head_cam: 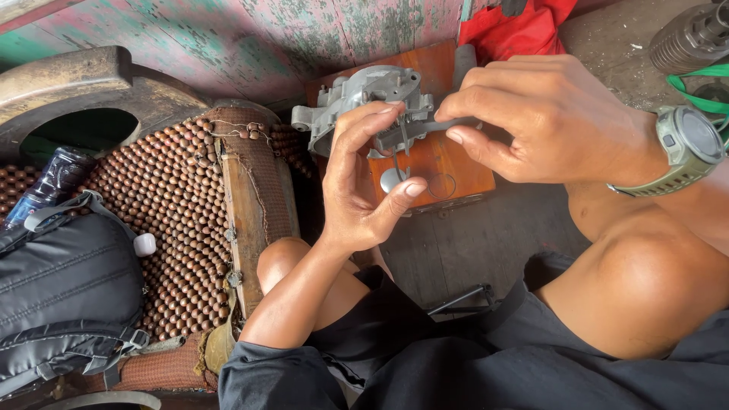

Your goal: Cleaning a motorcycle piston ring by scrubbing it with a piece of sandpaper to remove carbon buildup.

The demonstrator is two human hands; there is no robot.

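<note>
I hold a grey cast-metal machine part (363, 97) up in front of me, above a brown wooden board (444, 156). My left hand (358, 182) grips the part from below, fingers curled on its lower edge and the thumb near a small round metal piece (393, 178). My right hand (543, 118), a green watch (687, 148) on its wrist, pinches a dark grey flat piece (425, 129) against the part's right side. The fingers hide where the piece meets the part.
A seat cover of brown wooden beads (178, 205) lies to the left with a black backpack (64, 296) and a dark bottle (53, 182) on it. Red cloth (516, 30) sits behind the board. A ribbed metal cylinder (687, 38) and green hose (695, 91) lie far right.
</note>
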